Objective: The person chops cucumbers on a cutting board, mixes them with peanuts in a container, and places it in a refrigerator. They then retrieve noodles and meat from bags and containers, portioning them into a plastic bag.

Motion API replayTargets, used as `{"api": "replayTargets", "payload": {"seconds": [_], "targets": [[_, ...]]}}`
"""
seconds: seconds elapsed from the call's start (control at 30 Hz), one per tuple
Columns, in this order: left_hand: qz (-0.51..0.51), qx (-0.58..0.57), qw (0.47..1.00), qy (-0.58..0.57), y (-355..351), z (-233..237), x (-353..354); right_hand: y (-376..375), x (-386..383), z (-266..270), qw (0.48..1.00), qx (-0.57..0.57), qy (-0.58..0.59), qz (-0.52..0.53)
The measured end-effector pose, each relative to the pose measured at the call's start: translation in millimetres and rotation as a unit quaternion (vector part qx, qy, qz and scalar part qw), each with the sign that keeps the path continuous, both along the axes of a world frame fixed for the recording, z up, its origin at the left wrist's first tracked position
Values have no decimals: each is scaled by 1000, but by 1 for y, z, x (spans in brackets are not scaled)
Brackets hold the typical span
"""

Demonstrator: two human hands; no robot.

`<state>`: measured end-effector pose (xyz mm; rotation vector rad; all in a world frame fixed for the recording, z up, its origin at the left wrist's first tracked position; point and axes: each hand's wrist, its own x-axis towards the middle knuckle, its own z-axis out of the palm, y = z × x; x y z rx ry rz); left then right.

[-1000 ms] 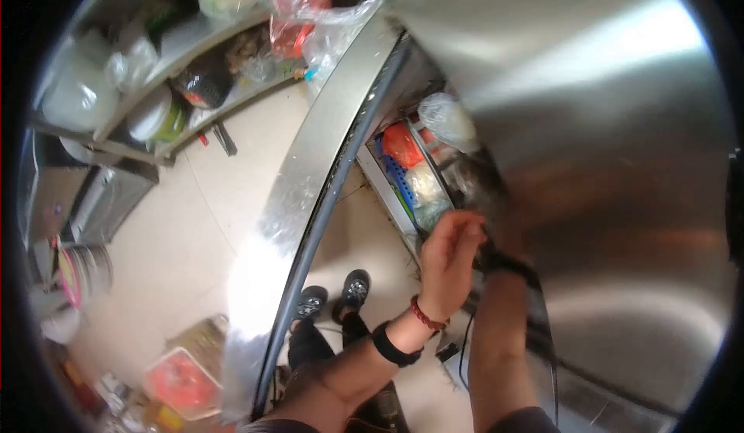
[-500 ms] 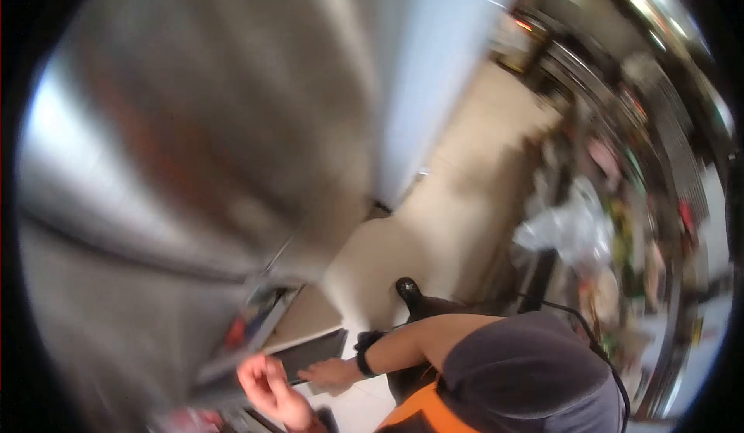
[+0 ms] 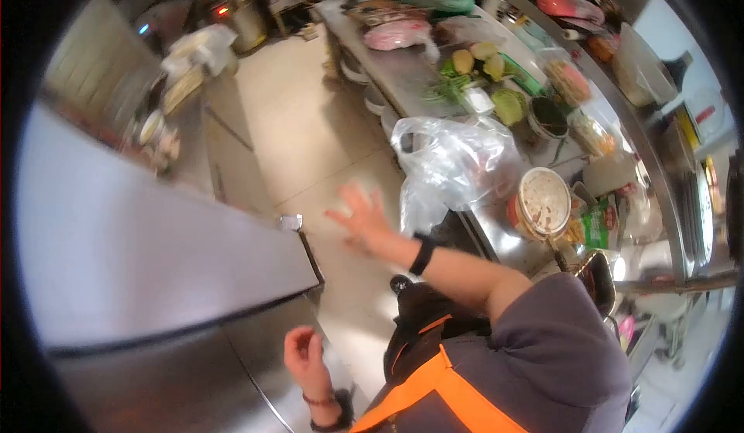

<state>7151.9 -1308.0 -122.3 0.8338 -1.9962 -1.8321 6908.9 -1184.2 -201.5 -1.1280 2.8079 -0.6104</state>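
My right hand (image 3: 360, 218), with a black band on the wrist, is stretched out over the tiled floor with its fingers spread, holding nothing. To its right a clear plastic bag (image 3: 457, 162) lies on the metal counter's edge; hand and bag are apart. Lower down, my left hand (image 3: 304, 352) is raised beside a steel front, its fingers curled loosely and somewhat apart, with nothing seen in them. A dark band and a bracelet are on that wrist.
On the right, the metal counter (image 3: 391, 73) holds vegetables (image 3: 509, 106), a pink bag (image 3: 397, 36), a tub with a stained lid (image 3: 542, 201) and a green packet (image 3: 598, 224). A shelf runs above it. A white cabinet (image 3: 155, 239) stands at left, with tiled floor (image 3: 291, 115) between.
The view has swung toward the counter and become sharper. My right hand has moved from low beside the left hand up and outward, its fingers now spread. My left hand is away from it.
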Motion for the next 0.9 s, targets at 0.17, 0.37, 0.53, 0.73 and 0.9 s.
{"api": "replayTargets", "payload": {"seconds": [0.17, 0.37, 0.53, 0.73, 0.9], "targets": [[-344, -32, 939, -6, 1, -25, -191, 161, -153, -37, 933, 160, -141, -288], [-548, -140, 803, 187, 132, -68, -373, 207, -89, 117, 887, -141, 66, -435], [-612, -360, 699, 83, 158, -15, -488, 218, -45, 180, 762, 24, 135, -632], [-689, -332, 606, 218, 164, 27, -553, 133, -178, 153, 894, -132, -4, -427], [-843, -61, 493, 209, 79, 83, -553, 213, -254, 19, 754, -14, -249, -608]]}}
